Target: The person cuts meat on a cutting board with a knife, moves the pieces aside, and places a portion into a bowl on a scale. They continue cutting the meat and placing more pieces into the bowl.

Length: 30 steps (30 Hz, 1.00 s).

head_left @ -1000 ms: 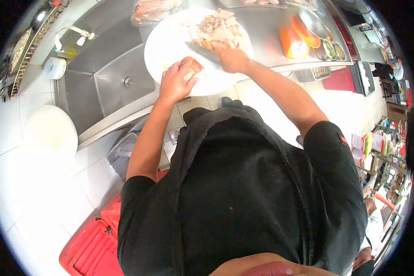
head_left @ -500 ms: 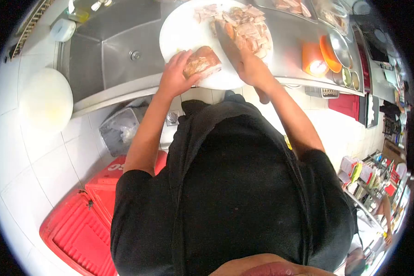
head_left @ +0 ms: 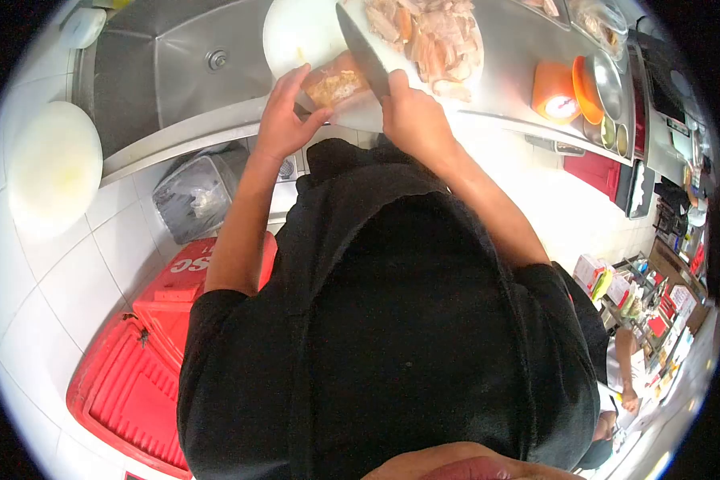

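A block of browned cooked meat point(head_left: 338, 86) lies near the front edge of a round white cutting board point(head_left: 292, 36). My left hand point(head_left: 284, 120) grips its left end, thumb along the near side and fingers over the far side. In my right hand point(head_left: 416, 116) is a large kitchen knife point(head_left: 362, 50), held by the handle. Its wide blade slants over the board, right at the block's right end. Right of the blade, a pile of sliced meat point(head_left: 442, 48) covers that side of the board.
A steel sink point(head_left: 184, 88) is on the left, with another round white board point(head_left: 54, 168) beside it. An orange scale point(head_left: 556, 92) and bowls point(head_left: 602, 84) stand right. Below are a lined bin point(head_left: 192, 200) and red containers point(head_left: 136, 392). Another person point(head_left: 624, 368) is at far right.
My right hand has brought the knife left, from the sliced pile to the right end of the meat block. My left hand still holds the block. The view has shifted slightly.
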Motion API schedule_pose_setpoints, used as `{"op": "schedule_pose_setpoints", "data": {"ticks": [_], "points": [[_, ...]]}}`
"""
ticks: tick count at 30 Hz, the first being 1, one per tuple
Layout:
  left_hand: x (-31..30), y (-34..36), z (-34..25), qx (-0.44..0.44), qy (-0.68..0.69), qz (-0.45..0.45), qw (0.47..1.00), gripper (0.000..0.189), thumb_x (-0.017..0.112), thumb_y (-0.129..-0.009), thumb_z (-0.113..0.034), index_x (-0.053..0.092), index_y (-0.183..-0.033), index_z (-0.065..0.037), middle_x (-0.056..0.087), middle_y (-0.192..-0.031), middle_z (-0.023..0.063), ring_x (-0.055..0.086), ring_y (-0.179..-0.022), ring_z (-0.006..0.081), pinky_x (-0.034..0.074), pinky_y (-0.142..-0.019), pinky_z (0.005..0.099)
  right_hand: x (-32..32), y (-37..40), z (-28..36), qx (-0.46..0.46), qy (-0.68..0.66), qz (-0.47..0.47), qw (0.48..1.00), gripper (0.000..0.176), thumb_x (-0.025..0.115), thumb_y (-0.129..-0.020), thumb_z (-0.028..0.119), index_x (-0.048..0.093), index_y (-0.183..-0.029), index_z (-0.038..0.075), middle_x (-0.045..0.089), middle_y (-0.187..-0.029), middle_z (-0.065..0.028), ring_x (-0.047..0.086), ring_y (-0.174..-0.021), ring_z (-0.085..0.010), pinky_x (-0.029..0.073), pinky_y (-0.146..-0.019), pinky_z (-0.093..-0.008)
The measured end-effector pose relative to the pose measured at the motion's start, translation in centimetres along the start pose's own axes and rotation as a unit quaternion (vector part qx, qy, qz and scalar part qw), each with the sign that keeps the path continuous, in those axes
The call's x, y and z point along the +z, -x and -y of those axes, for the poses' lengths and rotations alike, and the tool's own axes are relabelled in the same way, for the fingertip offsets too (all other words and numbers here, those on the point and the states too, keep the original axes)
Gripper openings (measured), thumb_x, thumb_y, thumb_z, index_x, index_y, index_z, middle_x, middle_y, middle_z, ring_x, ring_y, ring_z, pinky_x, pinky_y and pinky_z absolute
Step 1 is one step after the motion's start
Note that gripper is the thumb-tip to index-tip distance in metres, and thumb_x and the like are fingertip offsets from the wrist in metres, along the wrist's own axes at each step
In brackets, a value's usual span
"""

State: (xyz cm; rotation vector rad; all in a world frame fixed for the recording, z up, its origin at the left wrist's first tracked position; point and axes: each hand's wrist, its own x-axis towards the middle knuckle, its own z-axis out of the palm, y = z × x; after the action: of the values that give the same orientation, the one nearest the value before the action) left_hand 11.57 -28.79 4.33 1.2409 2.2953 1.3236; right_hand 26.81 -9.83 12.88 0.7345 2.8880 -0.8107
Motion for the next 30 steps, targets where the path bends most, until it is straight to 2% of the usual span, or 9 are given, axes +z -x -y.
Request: {"op": "schedule_pose_setpoints", "data": {"ticks": [8,12,21,30], "points": [[-0.1,-0.1,-0.6,-0.017,-0.021,0.025,0.999,0.079,0.085,-0.076,-0.025,0.05,-0.143,-0.004,0.054,-0.139,0.0203,0.053,-0.13,0.0369,0.044,-0.109,0.0428,0.9,0.7,1.1,0.023,0.042,0.013,0.999,0.022,0.054,-0.09,0.009,0.043,-0.107,0.001,0.067,-0.073,-0.0247,0.067,-0.071,-0.0462,0.051,-0.065,-0.0581],[0.2,-0.2,0.0,-0.01,-0.023,0.032,0.999,0.077,0.085,-0.077,-0.022,0.05,-0.143,-0.004,0.054,-0.14,0.02,0.053,-0.13,0.037,0.044,-0.108,0.0431,0.7,1.3,1.4,0.015,0.059,0.044,0.997,0.032,0.059,-0.086,0.009,0.045,-0.112,0.0,0.072,-0.084,-0.0224,0.072,-0.078,-0.0397,0.057,-0.068,-0.0514],[-0.5,-0.3,-0.4,0.012,-0.028,0.051,0.998,0.075,0.084,-0.078,-0.021,0.05,-0.142,-0.003,0.052,-0.142,0.0195,0.053,-0.131,0.0359,0.045,-0.107,0.0423,1.2,1.4,1.0,0.055,0.008,0.034,0.998,0.024,0.053,-0.088,0.008,0.044,-0.109,0.0,0.07,-0.086,-0.0265,0.071,-0.082,-0.0445,0.055,-0.073,-0.0553],[-0.7,-0.3,-0.3,0.022,-0.02,0.038,0.999,0.073,0.082,-0.079,-0.024,0.051,-0.142,-0.003,0.053,-0.14,0.0205,0.054,-0.129,0.0368,0.046,-0.105,0.0427,1.8,1.5,0.1,0.039,-0.009,-0.014,0.999,0.02,0.05,-0.089,0.009,0.045,-0.107,0.0,0.068,-0.079,-0.0275,0.068,-0.077,-0.0483,0.053,-0.071,-0.0593]]}}
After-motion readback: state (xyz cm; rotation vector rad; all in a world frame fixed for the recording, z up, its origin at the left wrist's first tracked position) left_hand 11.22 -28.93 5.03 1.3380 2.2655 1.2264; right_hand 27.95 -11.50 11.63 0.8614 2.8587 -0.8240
